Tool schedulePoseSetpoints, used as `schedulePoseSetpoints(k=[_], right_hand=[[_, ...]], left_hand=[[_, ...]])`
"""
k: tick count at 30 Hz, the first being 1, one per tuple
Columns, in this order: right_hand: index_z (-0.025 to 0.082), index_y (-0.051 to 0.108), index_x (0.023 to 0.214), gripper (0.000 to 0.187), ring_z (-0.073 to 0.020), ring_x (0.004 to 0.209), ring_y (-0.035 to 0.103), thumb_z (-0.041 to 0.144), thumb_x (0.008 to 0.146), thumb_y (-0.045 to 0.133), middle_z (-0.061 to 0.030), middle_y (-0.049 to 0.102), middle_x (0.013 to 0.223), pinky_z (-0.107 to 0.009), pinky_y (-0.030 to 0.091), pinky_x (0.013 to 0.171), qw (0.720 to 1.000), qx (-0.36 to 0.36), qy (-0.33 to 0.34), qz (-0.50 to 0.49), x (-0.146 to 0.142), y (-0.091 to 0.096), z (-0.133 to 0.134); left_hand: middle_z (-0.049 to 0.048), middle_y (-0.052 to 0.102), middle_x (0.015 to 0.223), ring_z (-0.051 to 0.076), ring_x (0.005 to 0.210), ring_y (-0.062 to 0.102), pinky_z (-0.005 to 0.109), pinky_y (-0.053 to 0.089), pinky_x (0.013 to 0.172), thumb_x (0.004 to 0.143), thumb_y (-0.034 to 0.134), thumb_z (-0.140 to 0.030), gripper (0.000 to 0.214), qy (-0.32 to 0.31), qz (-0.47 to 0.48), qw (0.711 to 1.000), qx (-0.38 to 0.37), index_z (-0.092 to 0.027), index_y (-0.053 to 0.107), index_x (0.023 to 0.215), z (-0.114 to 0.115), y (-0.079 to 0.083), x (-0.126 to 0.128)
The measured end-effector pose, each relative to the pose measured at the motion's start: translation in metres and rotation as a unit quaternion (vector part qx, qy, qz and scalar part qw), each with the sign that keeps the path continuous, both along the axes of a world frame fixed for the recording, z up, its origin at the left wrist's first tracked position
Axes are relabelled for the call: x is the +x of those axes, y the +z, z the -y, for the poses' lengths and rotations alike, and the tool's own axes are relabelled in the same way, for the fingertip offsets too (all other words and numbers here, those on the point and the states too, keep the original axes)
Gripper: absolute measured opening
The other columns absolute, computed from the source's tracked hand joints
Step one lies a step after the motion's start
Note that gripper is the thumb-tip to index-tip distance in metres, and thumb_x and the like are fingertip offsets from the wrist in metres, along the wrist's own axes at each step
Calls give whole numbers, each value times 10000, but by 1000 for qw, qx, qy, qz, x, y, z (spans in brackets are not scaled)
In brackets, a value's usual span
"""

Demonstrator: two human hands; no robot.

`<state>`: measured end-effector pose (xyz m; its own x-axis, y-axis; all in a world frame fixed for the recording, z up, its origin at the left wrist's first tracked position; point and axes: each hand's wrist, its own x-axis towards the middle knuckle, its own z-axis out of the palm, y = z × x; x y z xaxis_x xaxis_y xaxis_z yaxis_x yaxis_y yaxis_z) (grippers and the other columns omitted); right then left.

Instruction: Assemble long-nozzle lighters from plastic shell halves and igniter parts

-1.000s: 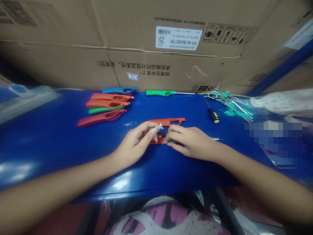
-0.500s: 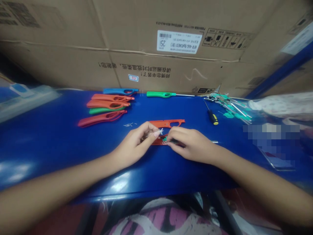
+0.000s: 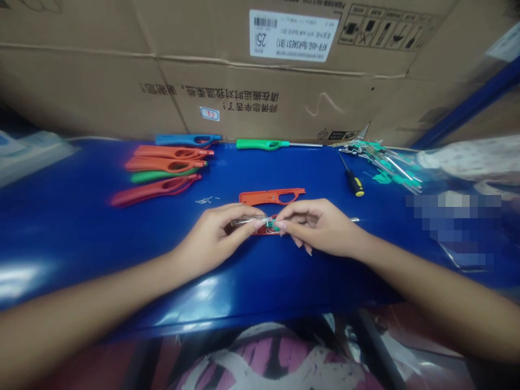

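Note:
My left hand [image 3: 211,233] is closed round a clear tube-shaped lighter fuel tank [image 3: 240,221], its white-tipped end pointing right. The fingertips of my right hand [image 3: 320,222] are pinched at a small green piece [image 3: 274,224] with thin wire, touching or very near the tank's tip. Beneath both hands lies a red-orange lighter shell half [image 3: 260,232], mostly covered by the fingers. A metal rod end [image 3: 355,219] sticks out past my right wrist. Just behind the hands rests another orange shell half [image 3: 260,197], with its trigger opening on the right.
Several coloured lighter bodies [image 3: 156,189] lie at left, near small screws [image 3: 208,200]. A green lighter [image 3: 255,144] with a metal rod lies at the back. A screwdriver [image 3: 355,184] and a pile of rods with green parts [image 3: 392,162] are at right. A cardboard box [image 3: 219,70] stands behind.
My right hand has turned and moved its fingertips up to the green piece beside the tank's tip. My left hand still holds the tank, now more level. The camera view has shifted slightly.

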<state>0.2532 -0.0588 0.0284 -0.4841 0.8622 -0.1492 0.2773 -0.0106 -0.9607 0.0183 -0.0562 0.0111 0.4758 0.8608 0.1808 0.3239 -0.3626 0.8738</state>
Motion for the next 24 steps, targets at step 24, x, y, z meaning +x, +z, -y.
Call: schedulePoseSetpoints(k=[24], right_hand=[[147, 654, 875, 193, -43, 431, 428, 338, 896, 663, 46, 563, 611, -189, 333, 402, 1000, 11, -2, 3, 1, 1, -1]], left_hand=[[59, 759, 1013, 167, 832, 682, 252, 509, 723, 954, 628, -354, 246, -13, -37, 999, 32, -199, 776, 1075, 0, 3, 1]])
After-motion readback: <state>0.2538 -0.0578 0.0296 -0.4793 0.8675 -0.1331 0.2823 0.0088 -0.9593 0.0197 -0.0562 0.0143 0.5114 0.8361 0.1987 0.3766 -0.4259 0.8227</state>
